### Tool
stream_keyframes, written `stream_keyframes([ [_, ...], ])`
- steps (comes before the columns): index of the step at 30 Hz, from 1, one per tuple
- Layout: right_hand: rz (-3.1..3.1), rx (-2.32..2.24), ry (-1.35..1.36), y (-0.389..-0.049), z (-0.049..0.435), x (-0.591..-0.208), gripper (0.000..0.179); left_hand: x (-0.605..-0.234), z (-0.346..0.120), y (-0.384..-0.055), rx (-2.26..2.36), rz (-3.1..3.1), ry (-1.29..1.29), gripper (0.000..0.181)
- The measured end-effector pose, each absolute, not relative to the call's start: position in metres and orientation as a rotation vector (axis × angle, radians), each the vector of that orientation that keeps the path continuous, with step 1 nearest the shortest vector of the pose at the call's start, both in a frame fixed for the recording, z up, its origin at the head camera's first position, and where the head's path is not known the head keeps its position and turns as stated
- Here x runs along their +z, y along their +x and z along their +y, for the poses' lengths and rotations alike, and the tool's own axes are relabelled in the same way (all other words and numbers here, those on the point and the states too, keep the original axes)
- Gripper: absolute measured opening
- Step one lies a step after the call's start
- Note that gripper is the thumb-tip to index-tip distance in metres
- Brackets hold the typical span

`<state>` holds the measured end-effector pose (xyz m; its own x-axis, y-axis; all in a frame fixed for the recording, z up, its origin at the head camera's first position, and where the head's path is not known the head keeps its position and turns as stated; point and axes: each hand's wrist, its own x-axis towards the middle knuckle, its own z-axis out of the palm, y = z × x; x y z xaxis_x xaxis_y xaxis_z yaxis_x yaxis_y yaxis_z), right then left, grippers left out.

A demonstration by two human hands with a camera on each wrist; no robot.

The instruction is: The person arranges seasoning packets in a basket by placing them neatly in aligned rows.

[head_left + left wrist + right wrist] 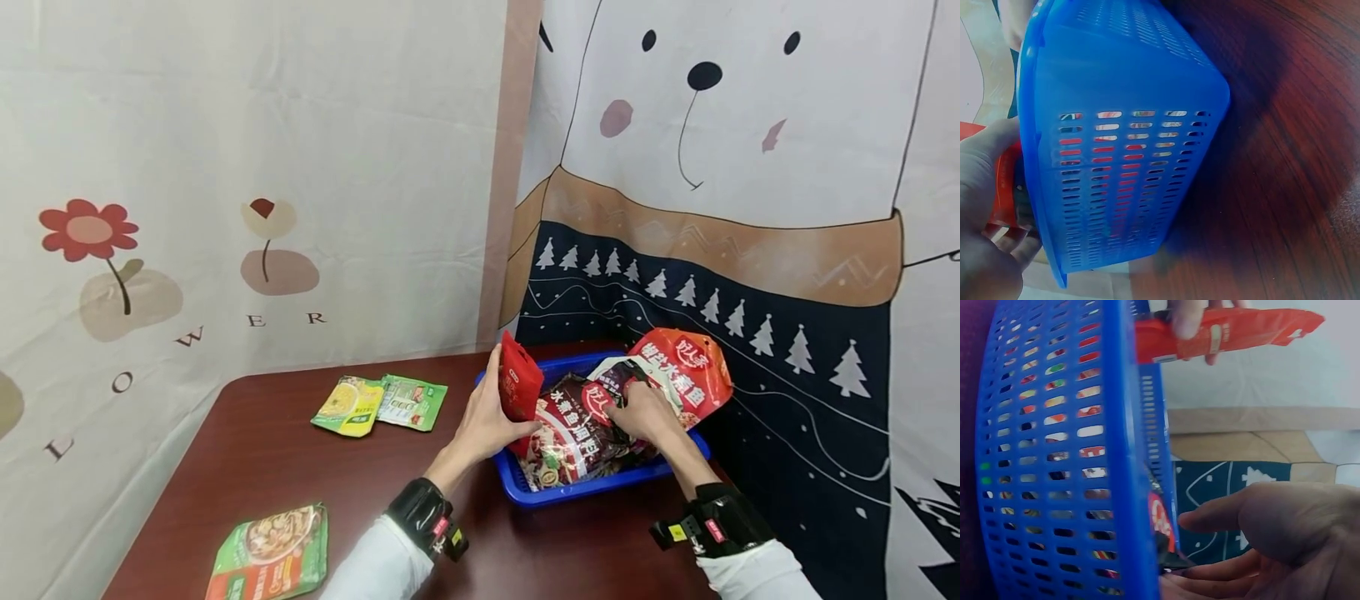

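In the head view, my left hand (487,417) grips a red seasoning packet (519,379), held upright at the left end of a blue perforated basket (536,497). The left wrist view shows the left thumb and fingers (1013,240) on either side of that packet above the rim. My right hand (651,412) reaches into the basket and touches a dark fish-seasoning packet (581,425). Its thumb (1210,512) stands apart from its fingers in the right wrist view; the fingertips are partly hidden by the rim. An orange-red packet (693,375) leans at the basket's back right.
On the brown table (285,467) lie a yellow packet (348,406) and a green packet (412,402), overlapping. A green-and-orange packet (270,554) lies near the front left. Printed cloth (810,433) hangs close behind and right of the basket.
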<state>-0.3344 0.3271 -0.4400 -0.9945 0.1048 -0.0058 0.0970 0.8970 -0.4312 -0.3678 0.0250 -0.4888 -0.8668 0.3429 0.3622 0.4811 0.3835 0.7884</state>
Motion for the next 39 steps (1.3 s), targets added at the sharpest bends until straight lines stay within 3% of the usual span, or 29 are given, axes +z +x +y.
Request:
stream_keyframes([
  [6,-3.019,0.678,-0.206,-0.351,0.335,-0.459,0.046,-0.487,0.022,-0.367,-1.555,-2.500,-0.769,0.134],
  [10,-2.994,0.937,-0.275,-0.349,0.331,-0.454,0.041,-0.485,0.020,-0.368,-1.548,-2.505,-0.769,0.135],
  [14,-2.947,1.141,-0.298,-0.345,0.327,-0.448,0.056,-0.483,0.020,-0.370,-1.525,-2.503,-0.772,0.138],
  [23,-2.840,0.977,-0.218,-0.343,0.327,-0.434,0.056,-0.481,0.030,-0.377,-1.473,-2.562,-0.830,0.145],
  [28,-2.804,0.956,-0.203,-0.346,0.330,-0.431,0.056,-0.480,0.042,-0.383,-1.380,-2.619,-0.878,0.142],
  [35,-2.791,0.948,-0.240,-0.348,0.332,-0.427,0.044,-0.474,0.055,-0.395,-1.263,-2.693,-0.851,0.137],
  [39,-2.808,1.003,-0.239,-0.349,0.333,-0.428,0.049,-0.473,0.059,-0.401,-1.229,-2.753,-0.824,0.137],
])
